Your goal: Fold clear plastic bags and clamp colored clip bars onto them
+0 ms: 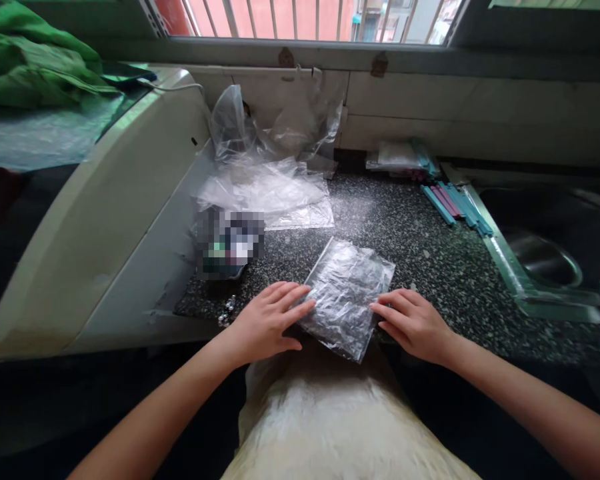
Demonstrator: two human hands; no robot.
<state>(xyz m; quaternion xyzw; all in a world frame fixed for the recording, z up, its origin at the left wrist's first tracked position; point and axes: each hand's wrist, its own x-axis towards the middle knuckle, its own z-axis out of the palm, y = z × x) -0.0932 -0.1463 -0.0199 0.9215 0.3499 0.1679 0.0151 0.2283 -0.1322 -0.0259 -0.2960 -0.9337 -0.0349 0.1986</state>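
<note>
A small clear plastic bag (347, 293) lies flat on the dark speckled countertop (420, 260), near its front edge. My left hand (267, 321) rests palm down with fingers stretched out, its fingertips on the bag's left edge. My right hand (414, 324) lies flat too, fingers spread, touching the bag's right edge. Neither hand grips anything.
More clear plastic bags (270, 190) are piled at the back left beside a white appliance (105, 220). Teal and pink sticks (455, 207) lie by a steel sink (545, 257) at the right. A blurred packet (230, 245) and small beads (227, 310) sit left of the bag.
</note>
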